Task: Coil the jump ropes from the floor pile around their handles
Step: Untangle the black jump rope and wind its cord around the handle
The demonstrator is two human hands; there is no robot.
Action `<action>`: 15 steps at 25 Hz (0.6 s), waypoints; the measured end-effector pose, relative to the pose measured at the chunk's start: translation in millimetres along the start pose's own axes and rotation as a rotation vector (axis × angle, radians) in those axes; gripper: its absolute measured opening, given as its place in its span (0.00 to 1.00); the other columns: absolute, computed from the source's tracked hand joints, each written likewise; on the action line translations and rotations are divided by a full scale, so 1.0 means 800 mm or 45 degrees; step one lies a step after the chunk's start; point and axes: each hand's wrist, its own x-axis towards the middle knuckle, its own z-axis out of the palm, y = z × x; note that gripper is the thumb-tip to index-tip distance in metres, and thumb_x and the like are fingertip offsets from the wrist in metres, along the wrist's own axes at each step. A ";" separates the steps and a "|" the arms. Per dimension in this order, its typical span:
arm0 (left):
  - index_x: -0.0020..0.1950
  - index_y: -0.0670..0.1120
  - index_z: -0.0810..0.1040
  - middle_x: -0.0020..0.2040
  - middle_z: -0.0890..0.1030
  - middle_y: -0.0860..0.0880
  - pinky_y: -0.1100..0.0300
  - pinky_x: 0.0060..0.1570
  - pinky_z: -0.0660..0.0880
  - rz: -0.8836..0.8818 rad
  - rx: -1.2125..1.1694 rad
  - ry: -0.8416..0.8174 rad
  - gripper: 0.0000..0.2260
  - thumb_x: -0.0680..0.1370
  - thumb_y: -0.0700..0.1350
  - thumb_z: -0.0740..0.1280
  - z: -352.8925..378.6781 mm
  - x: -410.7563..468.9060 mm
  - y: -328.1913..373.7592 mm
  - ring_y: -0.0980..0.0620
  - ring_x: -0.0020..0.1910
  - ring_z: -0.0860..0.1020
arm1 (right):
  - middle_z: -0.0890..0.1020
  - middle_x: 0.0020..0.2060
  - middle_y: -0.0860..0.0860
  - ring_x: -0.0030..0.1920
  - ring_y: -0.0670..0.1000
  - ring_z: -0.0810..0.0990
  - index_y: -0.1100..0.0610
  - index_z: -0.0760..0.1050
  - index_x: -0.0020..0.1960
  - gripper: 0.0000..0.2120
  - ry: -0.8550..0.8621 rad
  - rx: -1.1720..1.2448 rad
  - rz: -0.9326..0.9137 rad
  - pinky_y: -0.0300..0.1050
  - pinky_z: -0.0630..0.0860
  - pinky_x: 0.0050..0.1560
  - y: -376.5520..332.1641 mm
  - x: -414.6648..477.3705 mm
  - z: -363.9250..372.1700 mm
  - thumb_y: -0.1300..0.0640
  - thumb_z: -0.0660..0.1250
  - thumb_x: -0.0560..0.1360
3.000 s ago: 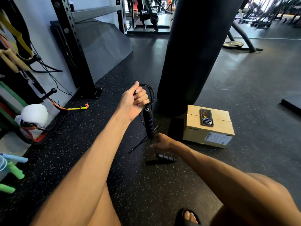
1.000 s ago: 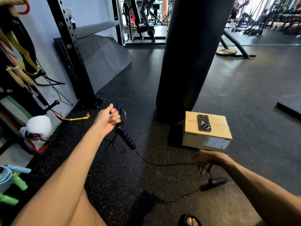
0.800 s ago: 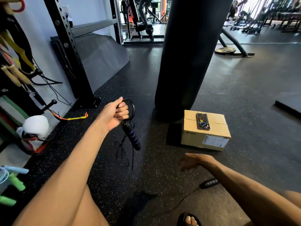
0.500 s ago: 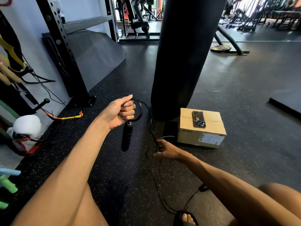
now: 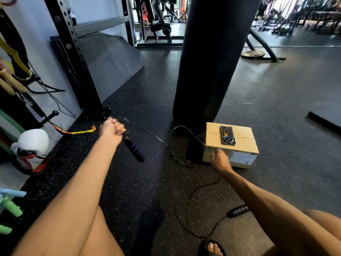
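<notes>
Right hand point(image 5: 220, 160) had swung out from beneath the left to the near face of the cardboard box point(image 5: 239, 145), drawing the jump rope point(image 5: 182, 126) into a taut span and an arched loop; blur hid its fingers, so pinching or spread could not be told. Left hand point(image 5: 112, 132) was fisted, fingers curled round a few finished coils atop the ribbed black handle point(image 5: 133, 149), which hung tilted over the speckled rubber floor point(image 5: 129, 191). Judged under half done: much thin, glossy cord lay slack on the near floor, with the second handle point(image 5: 238, 211) at its end.
</notes>
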 end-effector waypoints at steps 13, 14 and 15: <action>0.33 0.48 0.59 0.16 0.56 0.55 0.65 0.15 0.47 0.052 0.268 0.209 0.18 0.84 0.45 0.50 -0.083 0.019 0.041 0.59 0.13 0.53 | 0.81 0.44 0.58 0.43 0.57 0.80 0.60 0.73 0.44 0.04 0.028 -0.443 0.411 0.51 0.80 0.46 0.086 -0.009 -0.045 0.60 0.63 0.76; 0.33 0.48 0.60 0.16 0.56 0.55 0.65 0.15 0.48 0.020 0.307 0.142 0.19 0.84 0.46 0.51 -0.073 0.015 0.036 0.59 0.13 0.53 | 0.81 0.45 0.57 0.45 0.57 0.80 0.59 0.72 0.44 0.03 -0.037 -0.502 0.333 0.51 0.79 0.48 0.079 -0.003 -0.038 0.60 0.63 0.76; 0.33 0.48 0.60 0.17 0.56 0.55 0.66 0.14 0.49 -0.013 0.346 0.075 0.19 0.84 0.47 0.51 -0.064 0.013 0.030 0.59 0.13 0.54 | 0.81 0.45 0.57 0.45 0.57 0.80 0.59 0.72 0.44 0.03 -0.085 -0.534 0.237 0.50 0.78 0.47 0.066 -0.001 -0.031 0.60 0.62 0.76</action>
